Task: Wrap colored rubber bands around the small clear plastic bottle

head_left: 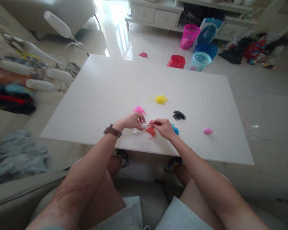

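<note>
My left hand (134, 120), with a watch at its wrist, has its fingers closed round a small clear plastic bag (144, 126). At the bag's right side my right hand (164, 127) pinches what look like small red strips (152, 122). Just below the fingertips lies a pile of red-orange strips (151, 131). A pink pile (139, 110) sits behind my left hand, and a blue pile (175, 129) is partly hidden by my right hand. Farther off are a yellow pile (161, 99) and a black pile (179, 115). The exact kind of pieces is too small to tell.
A pink bundle (207, 131) rests on the right of the white table (110, 83). Beyond the far edge stand a red stool (177, 61), a light-blue basket (200, 60) and a pink basket (190, 36). A white metal lamp stand (72, 68) is near the left edge.
</note>
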Action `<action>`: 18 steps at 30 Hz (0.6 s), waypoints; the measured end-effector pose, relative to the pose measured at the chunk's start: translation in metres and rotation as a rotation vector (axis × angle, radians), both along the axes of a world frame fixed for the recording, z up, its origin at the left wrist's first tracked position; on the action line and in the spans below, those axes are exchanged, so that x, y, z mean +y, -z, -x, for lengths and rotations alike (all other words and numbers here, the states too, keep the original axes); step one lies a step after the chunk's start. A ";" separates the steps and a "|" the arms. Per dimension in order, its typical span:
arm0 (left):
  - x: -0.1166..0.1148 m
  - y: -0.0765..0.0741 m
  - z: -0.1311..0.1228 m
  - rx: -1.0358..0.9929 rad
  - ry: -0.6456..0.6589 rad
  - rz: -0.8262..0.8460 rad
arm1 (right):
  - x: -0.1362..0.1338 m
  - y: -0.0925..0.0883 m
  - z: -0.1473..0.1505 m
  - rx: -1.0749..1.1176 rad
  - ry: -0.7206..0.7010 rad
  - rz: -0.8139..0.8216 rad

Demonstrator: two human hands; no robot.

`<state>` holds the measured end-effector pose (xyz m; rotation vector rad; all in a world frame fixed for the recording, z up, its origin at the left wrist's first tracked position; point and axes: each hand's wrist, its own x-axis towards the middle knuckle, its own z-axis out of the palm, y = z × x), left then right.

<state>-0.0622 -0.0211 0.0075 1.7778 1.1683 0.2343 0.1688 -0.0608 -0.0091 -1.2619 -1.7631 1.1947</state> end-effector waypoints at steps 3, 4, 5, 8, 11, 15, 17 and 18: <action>0.000 0.000 0.002 0.000 0.002 0.027 | 0.001 0.000 0.000 -0.033 -0.013 -0.040; 0.001 0.000 0.002 -0.001 0.002 0.033 | 0.002 -0.001 -0.001 -0.042 -0.028 -0.048; 0.001 0.000 0.003 -0.002 0.002 0.035 | 0.002 -0.002 -0.001 -0.049 -0.045 -0.054; 0.001 0.002 0.004 -0.004 0.003 0.031 | 0.001 -0.004 -0.001 -0.071 -0.069 -0.062; 0.000 0.003 0.004 0.000 0.015 0.029 | 0.000 -0.002 0.001 -0.058 -0.006 -0.037; -0.001 0.003 0.002 0.022 0.035 0.023 | 0.000 0.004 0.003 0.006 0.054 0.022; -0.002 0.003 0.001 0.023 0.032 0.026 | 0.000 0.005 0.003 0.007 0.067 0.004; -0.002 0.003 0.001 0.022 0.033 0.030 | 0.000 0.004 0.003 -0.008 0.072 -0.018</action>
